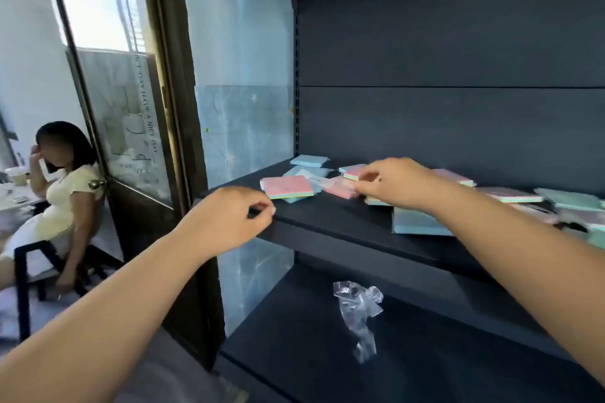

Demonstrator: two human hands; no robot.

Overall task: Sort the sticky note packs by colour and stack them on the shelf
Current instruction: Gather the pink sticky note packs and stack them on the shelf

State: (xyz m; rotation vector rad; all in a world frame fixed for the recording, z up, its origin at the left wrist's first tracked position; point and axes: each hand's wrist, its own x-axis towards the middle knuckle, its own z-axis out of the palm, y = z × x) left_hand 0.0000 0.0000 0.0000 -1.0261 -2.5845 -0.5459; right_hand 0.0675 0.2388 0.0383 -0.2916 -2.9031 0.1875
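Sticky note packs (360, 183), pink-topped and pale blue, lie scattered and unsorted along the dark shelf (327, 216), most of them directly under and to the right of the right hand (389, 181), whose fingertips close on the edge of a pink-topped pack (353, 172) at mid-shelf. The left hand (229, 219) hangs at the shelf's front edge with fingers loosely curled and holding nothing, just beside another pink-topped pack (288, 186) lying flat near the left end, so it is judged the nearer hand for that one. The lower shelf (425, 353) holds only a crumpled clear wrapper (358, 311).
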